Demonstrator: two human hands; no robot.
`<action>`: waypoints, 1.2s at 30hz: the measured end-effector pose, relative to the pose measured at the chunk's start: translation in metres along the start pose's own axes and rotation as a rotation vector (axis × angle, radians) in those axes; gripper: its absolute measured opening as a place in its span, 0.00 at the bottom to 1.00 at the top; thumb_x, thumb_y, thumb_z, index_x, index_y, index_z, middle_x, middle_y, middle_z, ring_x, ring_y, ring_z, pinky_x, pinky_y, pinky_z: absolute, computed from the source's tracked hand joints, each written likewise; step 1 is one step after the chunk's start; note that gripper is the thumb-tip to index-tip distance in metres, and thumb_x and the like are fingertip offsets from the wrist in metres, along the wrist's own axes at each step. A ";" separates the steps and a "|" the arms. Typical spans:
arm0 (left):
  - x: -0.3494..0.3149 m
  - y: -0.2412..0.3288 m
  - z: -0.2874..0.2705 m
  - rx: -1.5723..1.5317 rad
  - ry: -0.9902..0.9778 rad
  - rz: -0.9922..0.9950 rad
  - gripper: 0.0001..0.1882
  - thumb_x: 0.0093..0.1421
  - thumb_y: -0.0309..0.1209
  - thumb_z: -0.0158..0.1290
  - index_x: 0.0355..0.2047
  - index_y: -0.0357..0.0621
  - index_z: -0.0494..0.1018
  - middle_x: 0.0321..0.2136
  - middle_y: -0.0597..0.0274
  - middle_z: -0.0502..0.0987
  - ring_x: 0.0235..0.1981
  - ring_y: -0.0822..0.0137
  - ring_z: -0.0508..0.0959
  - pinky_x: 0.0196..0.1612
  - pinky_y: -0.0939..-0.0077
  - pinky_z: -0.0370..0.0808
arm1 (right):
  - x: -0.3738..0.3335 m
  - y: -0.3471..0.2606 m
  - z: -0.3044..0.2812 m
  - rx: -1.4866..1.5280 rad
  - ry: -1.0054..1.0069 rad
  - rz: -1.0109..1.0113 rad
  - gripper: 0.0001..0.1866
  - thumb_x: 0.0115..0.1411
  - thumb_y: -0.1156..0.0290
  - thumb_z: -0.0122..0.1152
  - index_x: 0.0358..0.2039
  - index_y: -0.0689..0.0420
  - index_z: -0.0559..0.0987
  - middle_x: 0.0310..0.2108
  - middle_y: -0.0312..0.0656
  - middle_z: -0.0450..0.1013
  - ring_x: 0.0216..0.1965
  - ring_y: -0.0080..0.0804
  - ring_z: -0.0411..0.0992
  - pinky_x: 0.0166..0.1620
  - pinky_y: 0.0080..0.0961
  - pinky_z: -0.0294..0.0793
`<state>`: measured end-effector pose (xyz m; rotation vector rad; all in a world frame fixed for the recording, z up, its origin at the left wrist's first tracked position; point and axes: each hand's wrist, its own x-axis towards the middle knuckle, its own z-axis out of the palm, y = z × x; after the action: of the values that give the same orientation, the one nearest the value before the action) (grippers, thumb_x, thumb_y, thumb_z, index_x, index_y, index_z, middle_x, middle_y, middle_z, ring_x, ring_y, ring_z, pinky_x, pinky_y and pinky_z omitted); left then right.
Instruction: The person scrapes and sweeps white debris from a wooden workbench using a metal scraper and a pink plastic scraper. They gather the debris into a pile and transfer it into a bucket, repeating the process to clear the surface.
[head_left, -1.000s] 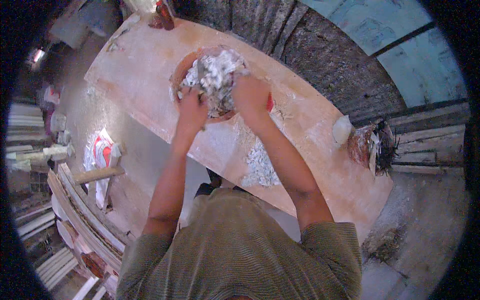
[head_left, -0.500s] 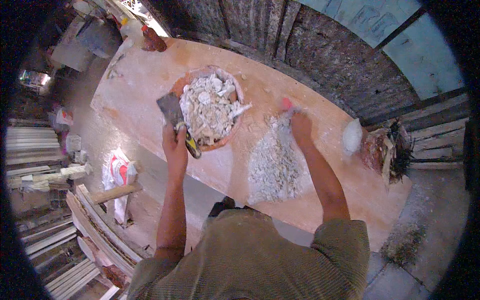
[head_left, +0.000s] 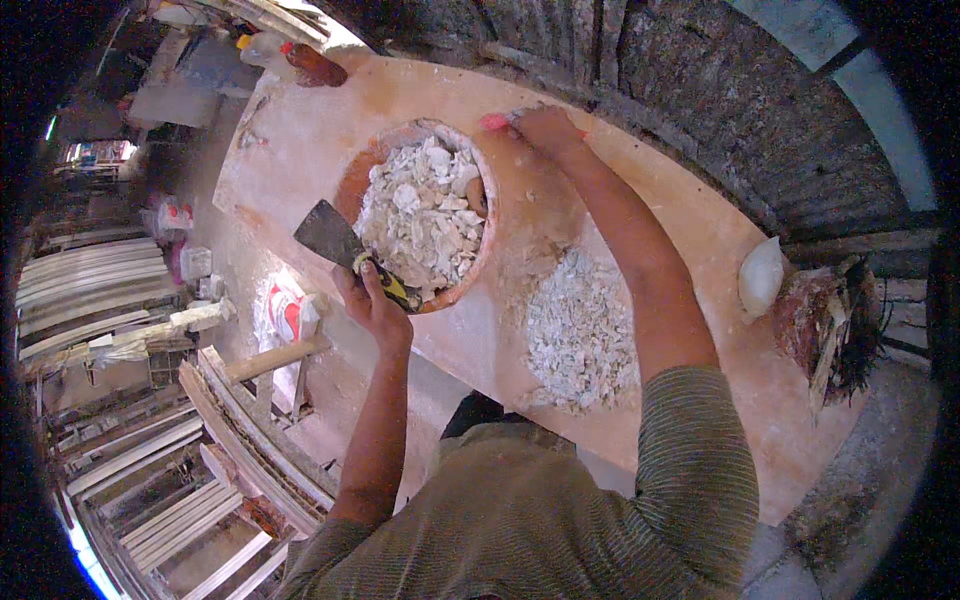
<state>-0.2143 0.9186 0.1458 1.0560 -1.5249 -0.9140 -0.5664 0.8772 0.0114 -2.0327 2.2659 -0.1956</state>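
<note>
My left hand [head_left: 378, 308] is closed round the yellow-and-black handle of a putty knife [head_left: 330, 234]. Its broad grey blade points away, beside the left side of a round reddish-brown basin [head_left: 491, 215]. White, flaky chips [head_left: 425, 205] fill the basin. Beyond the basin's far right side, my right hand [head_left: 550, 130] is closed over a pink-red object [head_left: 494, 122]; its ends show past the fingers, but its kind is not clear. A pile of small white chips [head_left: 580, 340] lies on the table below my right forearm.
A dusty, pale orange table [head_left: 690, 420] carries everything. Bottles, one reddish-brown [head_left: 315, 66], stand at its far left corner. To the right are a white bag [head_left: 760, 278] and a dark bristly bundle [head_left: 830, 330]. Wooden strips [head_left: 95, 285] lie at left; a wall borders the far edge.
My right hand has moved from the pile's far end away and to the left, carrying the pink-red object. The putty knife's blade has tilted further left. The whole view has shifted somewhat.
</note>
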 end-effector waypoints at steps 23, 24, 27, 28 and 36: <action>-0.026 -0.067 -0.022 0.219 0.091 0.153 0.22 0.58 0.29 0.53 0.53 0.36 0.65 0.53 0.46 0.67 0.58 0.49 0.63 0.59 0.57 0.59 | -0.216 -0.087 -0.003 -0.125 -0.179 -0.215 0.18 0.58 0.68 0.49 0.50 0.52 0.73 0.38 0.45 0.74 0.44 0.41 0.72 0.43 0.45 0.71; -0.033 -0.070 -0.028 0.274 0.046 0.189 0.22 0.59 0.28 0.53 0.53 0.36 0.65 0.52 0.43 0.67 0.57 0.47 0.63 0.58 0.56 0.60 | -0.209 -0.123 -0.037 -0.135 -0.449 -0.109 0.22 0.55 0.69 0.53 0.52 0.51 0.73 0.38 0.44 0.75 0.44 0.41 0.72 0.45 0.44 0.69; -0.026 -0.056 -0.010 0.281 0.019 0.228 0.22 0.60 0.29 0.52 0.53 0.34 0.64 0.52 0.41 0.66 0.58 0.46 0.62 0.60 0.57 0.60 | -0.192 -0.134 -0.026 -0.136 -0.166 -0.144 0.21 0.52 0.69 0.57 0.49 0.52 0.75 0.39 0.43 0.75 0.43 0.42 0.72 0.46 0.44 0.69; -0.029 -0.055 -0.014 0.287 0.045 0.246 0.22 0.60 0.29 0.52 0.53 0.34 0.64 0.52 0.41 0.66 0.59 0.46 0.62 0.60 0.58 0.60 | -0.187 -0.129 -0.003 -0.069 -0.011 -0.150 0.17 0.55 0.68 0.55 0.46 0.51 0.76 0.39 0.43 0.75 0.42 0.42 0.73 0.44 0.44 0.70; -0.035 -0.043 -0.059 -0.097 0.019 0.104 0.21 0.62 0.31 0.48 0.54 0.36 0.64 0.50 0.47 0.66 0.57 0.51 0.63 0.62 0.60 0.57 | -0.212 -0.140 -0.034 -0.237 -0.361 -0.236 0.12 0.61 0.64 0.50 0.40 0.52 0.80 0.44 0.43 0.75 0.47 0.46 0.71 0.48 0.46 0.70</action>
<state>-0.1462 0.9354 0.1059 0.9050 -1.4906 -0.8942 -0.4104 1.0741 0.0636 -2.2254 1.9055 0.4118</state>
